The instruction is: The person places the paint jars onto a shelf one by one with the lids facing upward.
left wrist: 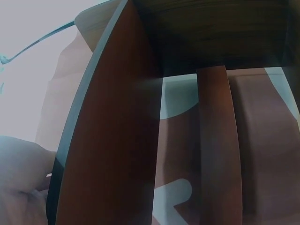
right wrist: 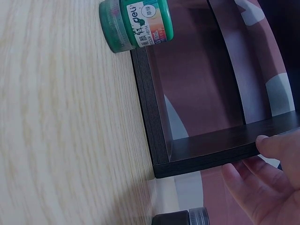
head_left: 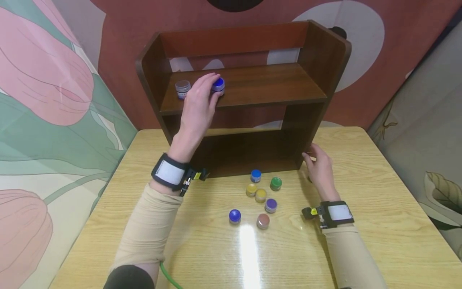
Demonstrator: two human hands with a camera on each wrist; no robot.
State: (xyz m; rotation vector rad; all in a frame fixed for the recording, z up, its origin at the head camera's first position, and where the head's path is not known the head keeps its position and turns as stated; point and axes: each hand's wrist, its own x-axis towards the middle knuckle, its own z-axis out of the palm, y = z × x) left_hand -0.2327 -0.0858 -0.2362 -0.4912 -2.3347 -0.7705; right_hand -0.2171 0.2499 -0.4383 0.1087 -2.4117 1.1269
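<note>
My left hand (head_left: 196,104) reaches up to the brown shelf unit's (head_left: 252,86) upper board and holds a small blue paint jar (head_left: 219,85), thumb at its front and fingers over the lid. Left of that hand, a paint jar with a greyish lid (head_left: 183,89) stands on the same board. In the left wrist view, only part of the left hand (left wrist: 23,183) shows behind the shelf edge. My right hand (head_left: 322,172) grips the unit's right side panel; its thumb (right wrist: 269,145) lies on the panel edge, with the fingers on the outer side.
Several paint jars stand on the wooden table (head_left: 202,249): green (head_left: 276,184), yellow (head_left: 261,195), purple (head_left: 270,205), brownish pink (head_left: 263,221) and blue (head_left: 234,216) among them. A dark jar (right wrist: 173,219) stands outside the right panel. Patterned cloth (head_left: 54,100) hangs behind.
</note>
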